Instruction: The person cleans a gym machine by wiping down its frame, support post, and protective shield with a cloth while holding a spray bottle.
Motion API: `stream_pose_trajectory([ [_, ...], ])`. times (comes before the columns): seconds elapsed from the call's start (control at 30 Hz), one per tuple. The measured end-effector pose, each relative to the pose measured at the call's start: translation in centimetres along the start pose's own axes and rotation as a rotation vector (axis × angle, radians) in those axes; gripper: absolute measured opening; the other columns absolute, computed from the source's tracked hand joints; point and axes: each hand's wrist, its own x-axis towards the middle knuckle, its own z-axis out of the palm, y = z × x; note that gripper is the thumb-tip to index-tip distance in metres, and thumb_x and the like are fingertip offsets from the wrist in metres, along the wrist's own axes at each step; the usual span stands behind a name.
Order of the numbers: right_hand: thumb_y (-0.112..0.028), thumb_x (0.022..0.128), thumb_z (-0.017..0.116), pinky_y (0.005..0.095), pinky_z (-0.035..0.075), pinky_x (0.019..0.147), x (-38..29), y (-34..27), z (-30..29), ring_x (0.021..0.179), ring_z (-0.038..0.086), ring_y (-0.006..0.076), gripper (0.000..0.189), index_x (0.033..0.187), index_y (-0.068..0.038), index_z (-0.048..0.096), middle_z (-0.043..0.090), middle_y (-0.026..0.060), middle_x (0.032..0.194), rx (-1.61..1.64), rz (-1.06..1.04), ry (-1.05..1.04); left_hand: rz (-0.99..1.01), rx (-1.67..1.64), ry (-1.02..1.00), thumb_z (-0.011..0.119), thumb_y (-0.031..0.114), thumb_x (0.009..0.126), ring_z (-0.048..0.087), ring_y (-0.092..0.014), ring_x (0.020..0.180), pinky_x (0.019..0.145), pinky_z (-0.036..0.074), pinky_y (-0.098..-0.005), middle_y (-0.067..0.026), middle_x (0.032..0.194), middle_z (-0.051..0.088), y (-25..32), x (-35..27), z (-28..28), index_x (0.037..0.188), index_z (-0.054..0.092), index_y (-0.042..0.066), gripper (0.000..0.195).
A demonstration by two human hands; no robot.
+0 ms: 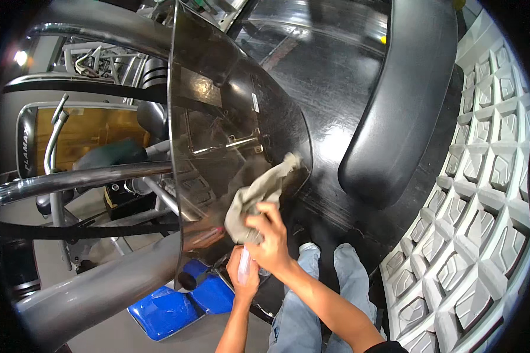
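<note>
My right hand (269,238) grips a crumpled grey-beige cloth (256,198), whose upper end stretches away toward the curved edge of a smoked transparent panel (229,128). The cloth overlaps the panel in view; whether it presses on the surface I cannot tell. Just below, my left hand (244,273) is closed around a slim object with a clear and pinkish body, likely a spray bottle (244,262). Most of that object is hidden by the fingers. Both hands are close together, and a faint reflection of a hand shows in the panel.
Thick grey tubes (101,282) and a chrome bar (79,183) run left of the panel, with gym-machine-like frames behind. A blue glossy box-like part (172,309) is low at left. A long black padded cushion (402,106) lies on a black platform (331,88), beside a white relief wall (472,212).
</note>
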Motion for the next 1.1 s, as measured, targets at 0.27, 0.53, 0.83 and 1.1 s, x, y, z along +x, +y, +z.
stream_pose_trajectory([
  [0.27, 0.007, 0.064, 0.057, 0.0342, 0.043, 0.086, 1.5, 9.0, -1.0, 0.094, 0.056, 0.0302, 0.035, 0.099, 0.003, 0.05, 0.052, 0.0165, 0.097, -0.089, 0.388, 0.326, -0.13, -0.22, -0.09, 0.055, 0.016, 0.094, 0.061, -0.02, 0.08, 0.072, 0.05, -0.0327, -0.013, 0.093, 0.061, -2.5, -0.5, 1.9, 0.092, 0.054, -0.002, 0.018],
  [0.53, -0.002, 0.063, 0.066, 0.0393, 0.049, 0.082, -2.1, 5.2, -0.6, 0.096, 0.059, 0.0365, 0.036, 0.098, -0.007, 0.061, 0.054, 0.0153, 0.101, 0.092, -0.008, -0.135, -0.001, -0.008, 0.011, 0.063, 0.021, 0.088, 0.058, -0.018, 0.069, 0.065, 0.045, -0.0302, -0.0078, 0.075, 0.06, -7.0, -0.8, 1.7, 0.082, 0.061, -0.002, 0.024],
  [0.83, -0.011, 0.083, 0.063, 0.0401, 0.049, 0.078, 2.2, 10.1, -1.5, 0.09, 0.064, 0.0371, 0.034, 0.112, 0.0, 0.048, 0.063, 0.022, 0.097, -0.03, 0.409, 0.225, -0.146, -0.302, -0.073, 0.059, 0.017, 0.091, 0.063, -0.021, 0.074, 0.065, 0.055, -0.034, -0.0149, 0.089, 0.06, -8.5, 0.3, 3.7, 0.09, 0.057, -0.005, 0.022],
  [1.1, -0.005, 0.056, 0.069, 0.0353, 0.034, 0.099, -3.6, 14.1, -1.8, 0.116, 0.041, 0.0294, 0.033, 0.088, -0.004, 0.063, 0.038, 0.0131, 0.111, -0.071, 0.303, 0.149, -0.119, -0.076, -0.166, 0.057, 0.015, 0.092, 0.063, -0.021, 0.075, 0.067, 0.055, -0.0346, -0.0149, 0.09, 0.06, -9.2, 1.1, 4.0, 0.092, 0.057, -0.004, 0.019],
])
